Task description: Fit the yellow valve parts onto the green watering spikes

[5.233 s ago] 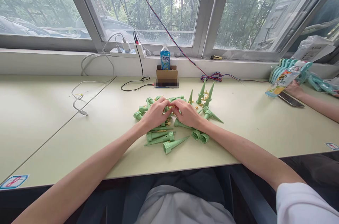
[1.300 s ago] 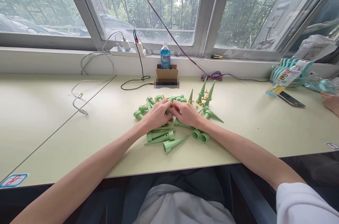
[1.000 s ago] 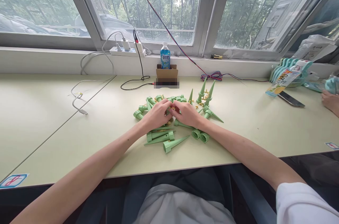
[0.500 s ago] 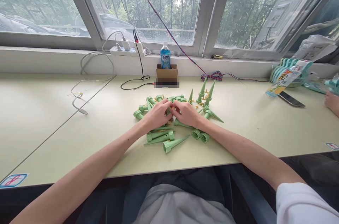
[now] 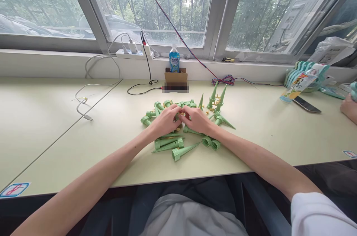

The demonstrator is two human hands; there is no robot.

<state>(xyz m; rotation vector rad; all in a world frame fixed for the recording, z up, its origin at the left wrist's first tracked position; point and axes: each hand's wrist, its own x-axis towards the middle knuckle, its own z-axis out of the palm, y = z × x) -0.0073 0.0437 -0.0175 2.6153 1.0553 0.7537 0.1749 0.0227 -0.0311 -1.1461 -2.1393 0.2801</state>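
Over a pile of green plant watering spikes, the fingertips of my two hands meet. My left hand [image 5: 167, 119] is closed, and a bit of green spike [image 5: 176, 117] shows between its thumb and fingers. My right hand [image 5: 195, 119] is pinched against it, with a small yellow piece just visible at its fingertips; most of it is hidden. One spike [image 5: 184, 151] lies nearest the table's front edge, left of two hollow green caps [image 5: 210, 142]. Some spikes [image 5: 216, 98] stand point up at the right, among small yellow valve pieces [image 5: 208, 112].
A blue-labelled bottle [image 5: 174, 58] stands behind a small cardboard box [image 5: 175, 77]. Cables [image 5: 223, 79] and a power strip [image 5: 134, 54] run along the window side. At right are a tilted drink bottle [image 5: 299, 84], a phone [image 5: 306, 104] and another person's hand [image 5: 349, 109].
My hands stay almost still, fingertips together over the pile. At the far right, the other person's hand has shifted slightly.
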